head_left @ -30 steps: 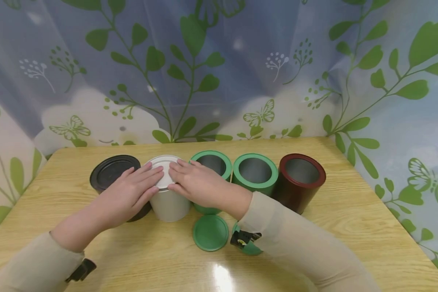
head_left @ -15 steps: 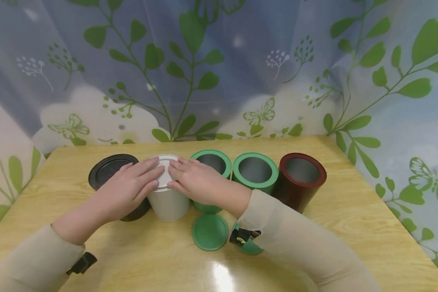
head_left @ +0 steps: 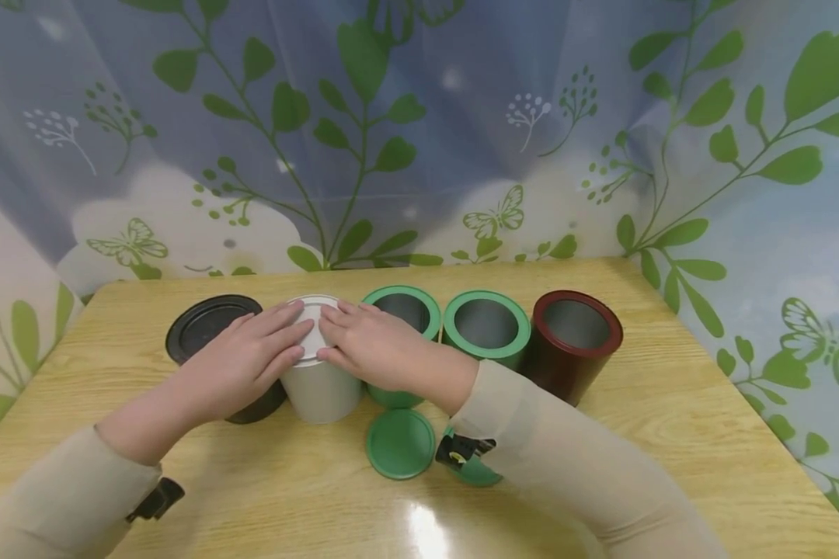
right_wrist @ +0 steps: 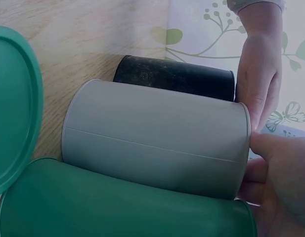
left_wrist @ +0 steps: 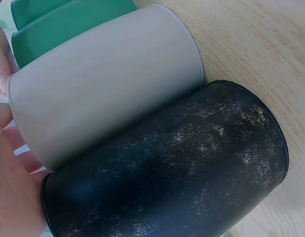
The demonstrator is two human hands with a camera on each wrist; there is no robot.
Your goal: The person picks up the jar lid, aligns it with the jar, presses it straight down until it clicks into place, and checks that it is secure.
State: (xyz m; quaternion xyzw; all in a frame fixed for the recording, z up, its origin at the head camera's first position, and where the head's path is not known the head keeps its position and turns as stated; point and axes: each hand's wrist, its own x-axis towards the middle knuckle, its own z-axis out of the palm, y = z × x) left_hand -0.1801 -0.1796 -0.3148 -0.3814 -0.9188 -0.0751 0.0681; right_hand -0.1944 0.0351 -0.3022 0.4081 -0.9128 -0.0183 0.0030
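Note:
A white can [head_left: 322, 394] stands upright with a white lid [head_left: 313, 338] on its top. My left hand [head_left: 241, 369] lies over the left part of that lid, fingers extended, its wrist side above the black can. From the right, my right hand [head_left: 377, 345] rests its fingers on the same lid. The left wrist view has the white can [left_wrist: 108, 84] against the black can [left_wrist: 177, 173], with part of my left hand [left_wrist: 16, 187] at their tops. In the right wrist view, my right hand [right_wrist: 285, 182] touches the white can's [right_wrist: 157, 138] top end.
A lidded black can [head_left: 206, 326] is on the left. Right of the white can stand two open green cans [head_left: 402, 395] [head_left: 489, 353] and an open dark red can [head_left: 566, 376]. Two green lids [head_left: 401, 444] [head_left: 478, 472] lie in front on the wooden table [head_left: 308, 497]; my right sleeve partly covers one.
My left hand has shifted slightly up and left on the white lid since the earliest frame. The right hand stays on the lid, and the head view has moved slightly.

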